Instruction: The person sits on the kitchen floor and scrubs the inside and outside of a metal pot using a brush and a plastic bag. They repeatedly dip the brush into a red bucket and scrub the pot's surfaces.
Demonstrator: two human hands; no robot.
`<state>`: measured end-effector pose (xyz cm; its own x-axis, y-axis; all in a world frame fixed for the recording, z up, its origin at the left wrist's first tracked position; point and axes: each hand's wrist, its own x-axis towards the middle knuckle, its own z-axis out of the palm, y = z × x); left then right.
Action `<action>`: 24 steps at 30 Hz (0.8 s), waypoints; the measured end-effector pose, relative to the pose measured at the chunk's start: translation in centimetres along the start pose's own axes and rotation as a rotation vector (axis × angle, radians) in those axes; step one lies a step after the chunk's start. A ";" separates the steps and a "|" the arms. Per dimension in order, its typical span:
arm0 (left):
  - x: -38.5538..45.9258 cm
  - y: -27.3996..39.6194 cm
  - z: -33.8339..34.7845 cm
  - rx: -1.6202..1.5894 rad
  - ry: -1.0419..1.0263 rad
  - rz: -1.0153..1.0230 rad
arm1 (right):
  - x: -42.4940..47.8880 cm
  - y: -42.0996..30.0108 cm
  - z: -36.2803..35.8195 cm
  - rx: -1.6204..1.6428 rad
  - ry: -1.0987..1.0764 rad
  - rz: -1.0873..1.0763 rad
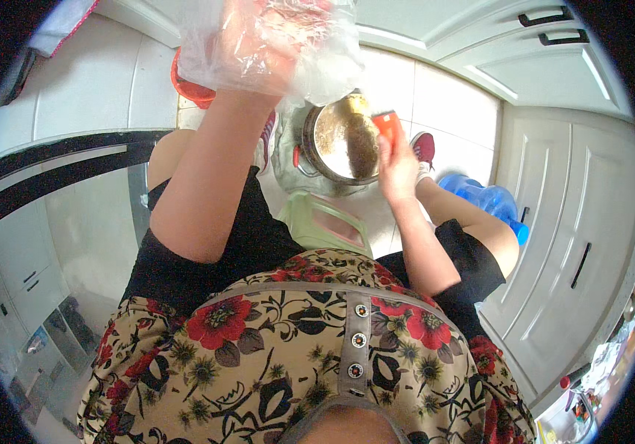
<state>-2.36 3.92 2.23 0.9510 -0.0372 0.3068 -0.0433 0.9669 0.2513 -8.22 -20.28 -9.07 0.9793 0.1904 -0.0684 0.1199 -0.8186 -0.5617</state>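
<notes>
My left hand (262,53) is raised at the top, in or behind a clear plastic bag (325,61) that covers its fingers; something reddish shows through the film. Whether it grips the bag is unclear. My right hand (398,169) holds a small orange scraper-like tool (386,123) at the right rim of a round metal pot (335,136). Brown and yellowish stains mark the pot's surface. A red-trimmed handle (297,156) sticks out at its left. Under the pot lies a greyish-green cloth (289,175) on the tiled floor.
A pale green plastic stool or container (300,222) stands between my legs. An orange-red basin (184,89) sits behind my left arm. A blue water bottle (478,197) lies beside my right leg. White cabinets (545,222) line the right, and a glossy black-edged panel (73,161) stands left.
</notes>
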 end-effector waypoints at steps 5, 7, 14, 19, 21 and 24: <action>-0.5 1.3 -2.0 0.176 0.041 0.046 | 0.7 2.2 2.3 -0.174 -0.168 0.119; -0.8 1.7 -2.5 0.154 0.048 0.045 | 1.4 0.0 0.1 -0.057 -0.055 0.010; -0.1 1.0 -2.4 0.074 0.015 0.060 | 1.6 3.7 5.0 -0.311 -0.336 0.097; -0.3 2.6 -1.0 0.123 -0.021 0.018 | 2.5 1.9 1.5 -0.123 -0.051 0.101; -0.8 2.1 0.3 0.151 0.134 0.070 | 2.0 2.4 0.0 0.116 0.152 0.049; -0.6 2.7 0.1 0.194 0.350 0.082 | 1.5 2.6 0.9 0.174 0.242 0.043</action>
<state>-3.06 6.55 2.83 0.9873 0.1587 0.0106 -0.1486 0.8962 0.4181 -6.59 -21.65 -11.43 0.9958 0.0056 0.0914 0.0679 -0.7141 -0.6967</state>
